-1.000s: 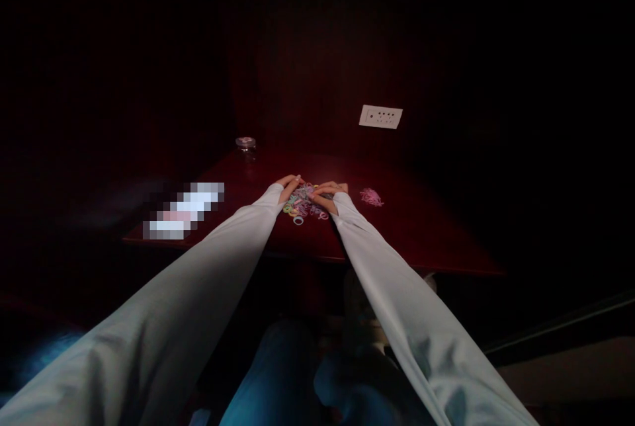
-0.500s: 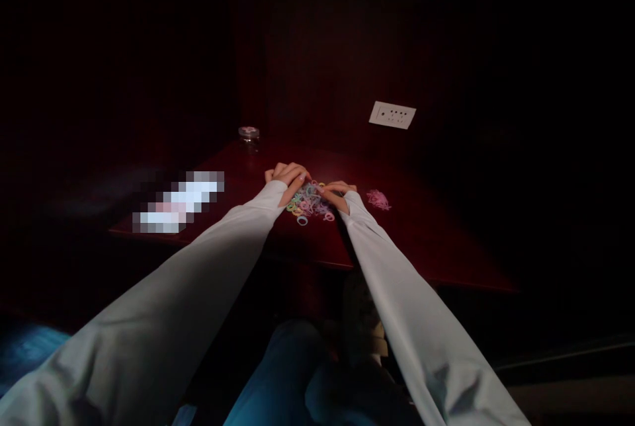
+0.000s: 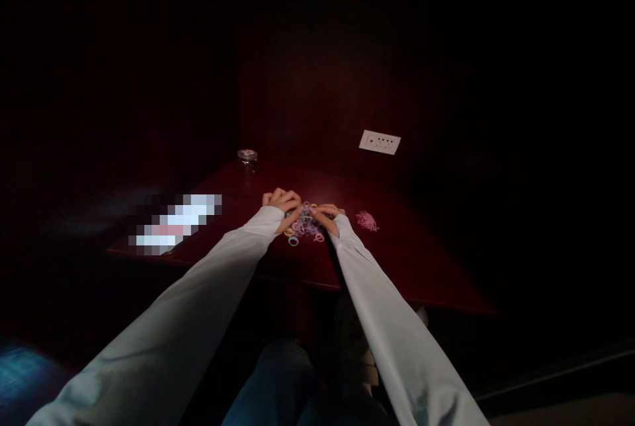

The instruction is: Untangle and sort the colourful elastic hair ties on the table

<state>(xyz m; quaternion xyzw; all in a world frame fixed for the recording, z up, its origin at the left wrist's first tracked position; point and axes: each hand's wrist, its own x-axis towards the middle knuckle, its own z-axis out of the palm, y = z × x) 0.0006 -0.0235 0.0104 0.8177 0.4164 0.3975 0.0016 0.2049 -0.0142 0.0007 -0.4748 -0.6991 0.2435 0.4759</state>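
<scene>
A heap of small elastic hair ties [image 3: 303, 227] in pink, lilac, blue and yellow lies on the dark red table. My left hand [image 3: 282, 202] is at the heap's left edge, fingers bent and thumb drawn in against them; what is between them is too small to make out. From the right, my right hand [image 3: 328, 214] reaches into the same heap, its thumb and forefinger pinched together among the ties. Exactly what that pinch holds is also hidden. To the right of this hand sits a separate little pile of pink hair ties [image 3: 367, 220].
Toward the back left of the table [image 3: 411, 267] stands a clear lidded jar [image 3: 247, 163]. A bright, pixelated flat object [image 3: 173, 229] lies at the left edge. On the wall behind is a white socket plate [image 3: 380, 142]. The surroundings are very dark.
The whole view has shifted, so the table and hands appear lower and slightly left. Both hands stay at the mixed heap, with small finger movements; the pink pile looks the same.
</scene>
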